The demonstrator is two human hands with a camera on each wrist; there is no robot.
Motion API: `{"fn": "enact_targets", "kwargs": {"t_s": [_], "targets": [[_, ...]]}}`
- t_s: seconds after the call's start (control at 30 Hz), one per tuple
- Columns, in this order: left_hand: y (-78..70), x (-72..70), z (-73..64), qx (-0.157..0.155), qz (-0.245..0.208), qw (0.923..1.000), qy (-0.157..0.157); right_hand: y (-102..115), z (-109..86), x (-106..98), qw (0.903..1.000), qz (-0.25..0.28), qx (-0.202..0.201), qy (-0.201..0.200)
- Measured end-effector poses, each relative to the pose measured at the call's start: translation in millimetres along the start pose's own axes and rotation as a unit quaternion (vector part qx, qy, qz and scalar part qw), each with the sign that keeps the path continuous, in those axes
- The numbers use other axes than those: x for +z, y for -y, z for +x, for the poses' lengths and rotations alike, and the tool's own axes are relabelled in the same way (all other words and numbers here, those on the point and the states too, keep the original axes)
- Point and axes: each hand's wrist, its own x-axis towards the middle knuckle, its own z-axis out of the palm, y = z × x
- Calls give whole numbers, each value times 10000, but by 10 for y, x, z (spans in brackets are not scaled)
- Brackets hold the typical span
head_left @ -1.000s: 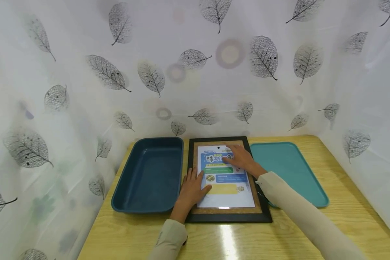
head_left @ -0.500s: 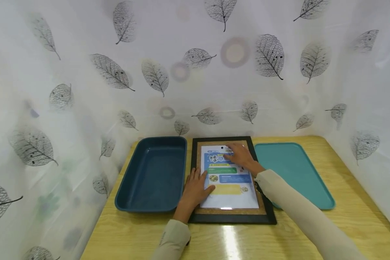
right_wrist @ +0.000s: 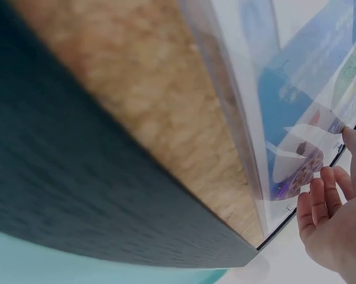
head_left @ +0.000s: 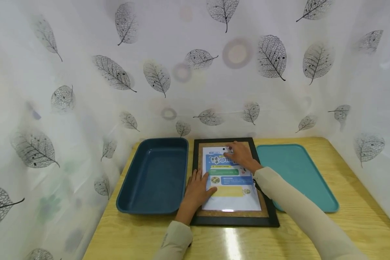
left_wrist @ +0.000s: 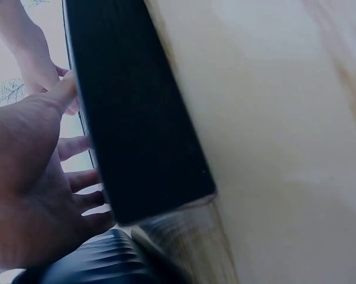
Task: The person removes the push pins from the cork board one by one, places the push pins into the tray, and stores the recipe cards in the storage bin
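In the head view, a printed sheet in a clear sleeve (head_left: pixel 235 200) lies on a cork board with a black frame (head_left: pixel 237 221). My left hand (head_left: pixel 196 189) rests along the board's left side, its fingers spread and the thumb on the sheet. My right hand (head_left: pixel 242 155) is at the sheet's upper right, thumb and forefinger apart near a small dark round spot (head_left: pixel 224 148) at the top. In the right wrist view, its slightly bent fingers (right_wrist: pixel 320 198) touch around the sheet's top corner, where the clear sleeve (right_wrist: pixel 237 112) stands out over the cork.
A deep dark blue tray (head_left: pixel 152 180) stands to the left of the board. On the right, a flat teal tray (head_left: pixel 299 173) sits partly under the right sleeve. A leaf-patterned curtain (head_left: pixel 182 90) hangs behind the wooden table (head_left: pixel 133 234).
My right thumb has shifted slightly up the sheet, baring more of the printed title. The left hand keeps its place. The whole head view has drifted a little.
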Motion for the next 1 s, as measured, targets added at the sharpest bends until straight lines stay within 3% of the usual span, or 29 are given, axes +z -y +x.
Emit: {"fn": "enact_targets", "kwargs": {"t_s": [0.2,0.53,0.77,1.0], "targets": [[-7,10,9,-47,74,10000,5,6,90,4,9993,113,192,315],[-16,-13,26,-124,2,9999,115,14,206,27,9953,735,436,448],[-31,-22,14,-123,4,9999,86,1,232,47,9923,986,575,477],[-49,-43,-2,-89,0,10000,18,-11,226,40,9895,1347,422,309]]}}
